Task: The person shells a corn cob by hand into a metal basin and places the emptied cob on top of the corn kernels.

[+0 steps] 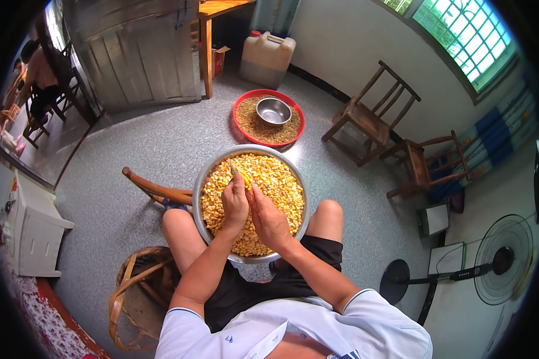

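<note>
A large round metal basin point(307, 197) full of loose yellow corn kernels point(278, 179) rests in front of my lap, between my knees. Above the kernels my two hands meet around a partly stripped corn cob point(250, 194), its reddish core bare near my right hand and yellow kernels on its upper part. My left hand point(236, 202) grips it with the thumb pointing up. My right hand point(269, 219) closes on its lower part from the other side. The fingers' undersides are hidden.
Beyond the basin, a red tray point(236, 128) of grain holds a small metal bowl point(274, 112). A plastic jerrycan point(267, 58) stands behind. Wooden chairs point(368, 121) and a fan point(503, 260) are at right; a wicker basket point(117, 298) is at left. A person point(42, 74) sits beyond the doorway.
</note>
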A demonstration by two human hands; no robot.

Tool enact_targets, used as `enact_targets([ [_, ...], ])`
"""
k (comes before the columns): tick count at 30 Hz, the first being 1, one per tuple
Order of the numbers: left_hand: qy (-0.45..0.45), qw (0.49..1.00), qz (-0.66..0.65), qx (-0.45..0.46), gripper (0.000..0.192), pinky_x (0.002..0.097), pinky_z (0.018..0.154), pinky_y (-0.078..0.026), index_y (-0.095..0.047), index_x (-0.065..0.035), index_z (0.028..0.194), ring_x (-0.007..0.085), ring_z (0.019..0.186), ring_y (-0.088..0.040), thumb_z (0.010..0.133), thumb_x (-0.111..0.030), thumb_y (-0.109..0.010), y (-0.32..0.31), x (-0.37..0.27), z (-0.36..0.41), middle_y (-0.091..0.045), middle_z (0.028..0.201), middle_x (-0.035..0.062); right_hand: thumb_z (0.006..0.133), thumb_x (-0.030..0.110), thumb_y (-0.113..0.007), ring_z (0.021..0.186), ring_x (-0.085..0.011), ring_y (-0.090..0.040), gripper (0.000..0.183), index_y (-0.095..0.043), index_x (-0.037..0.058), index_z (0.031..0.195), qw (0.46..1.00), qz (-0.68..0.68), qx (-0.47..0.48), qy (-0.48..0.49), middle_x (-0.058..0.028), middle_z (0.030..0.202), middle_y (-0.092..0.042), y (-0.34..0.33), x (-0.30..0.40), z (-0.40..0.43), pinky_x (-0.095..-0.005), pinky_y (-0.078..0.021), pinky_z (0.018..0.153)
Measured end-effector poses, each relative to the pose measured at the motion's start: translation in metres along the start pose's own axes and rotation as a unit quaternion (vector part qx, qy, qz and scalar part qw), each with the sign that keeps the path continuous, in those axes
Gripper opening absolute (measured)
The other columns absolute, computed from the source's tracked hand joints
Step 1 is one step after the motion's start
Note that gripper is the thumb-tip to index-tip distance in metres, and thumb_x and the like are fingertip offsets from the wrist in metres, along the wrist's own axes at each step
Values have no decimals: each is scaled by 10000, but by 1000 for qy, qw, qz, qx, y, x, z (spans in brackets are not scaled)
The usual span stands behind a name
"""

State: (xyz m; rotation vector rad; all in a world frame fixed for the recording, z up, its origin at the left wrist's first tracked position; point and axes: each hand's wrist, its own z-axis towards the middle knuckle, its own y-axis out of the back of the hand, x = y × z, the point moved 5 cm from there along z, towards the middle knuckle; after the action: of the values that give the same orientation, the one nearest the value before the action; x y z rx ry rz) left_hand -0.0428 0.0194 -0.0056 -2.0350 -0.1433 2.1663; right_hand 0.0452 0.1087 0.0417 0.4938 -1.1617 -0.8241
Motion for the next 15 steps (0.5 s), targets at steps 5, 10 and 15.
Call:
enact_targets([
  [5,2,998,62,1,536,364,637,-444,-621,48,869,208,665,-536,1077,-392,-396,2,3,0,-600,713,93,966,97,-549,834,-427,-644,554,-361,77,1487,999,20,-18,21,-227,1056,-607,-4,-7,0,-481,-528,684],
  [10,-4,998,36,-46,547,359,636,-443,-606,42,855,186,685,-541,1083,-395,-369,-1,3,-3,-593,733,85,960,67,-546,935,-435,-643,555,-362,53,1483,998,45,-27,32,-262,1132,-602,-2,-10,-1,-471,-532,761],
  [15,-13,999,38,-30,527,372,650,-454,-622,53,883,200,689,-565,1085,-362,-369,-3,-1,-4,-622,748,103,953,48,-550,931,-418,-649,539,-396,54,1470,994,78,-53,50,-253,1128,-608,2,-12,-2,-458,-533,762],
])
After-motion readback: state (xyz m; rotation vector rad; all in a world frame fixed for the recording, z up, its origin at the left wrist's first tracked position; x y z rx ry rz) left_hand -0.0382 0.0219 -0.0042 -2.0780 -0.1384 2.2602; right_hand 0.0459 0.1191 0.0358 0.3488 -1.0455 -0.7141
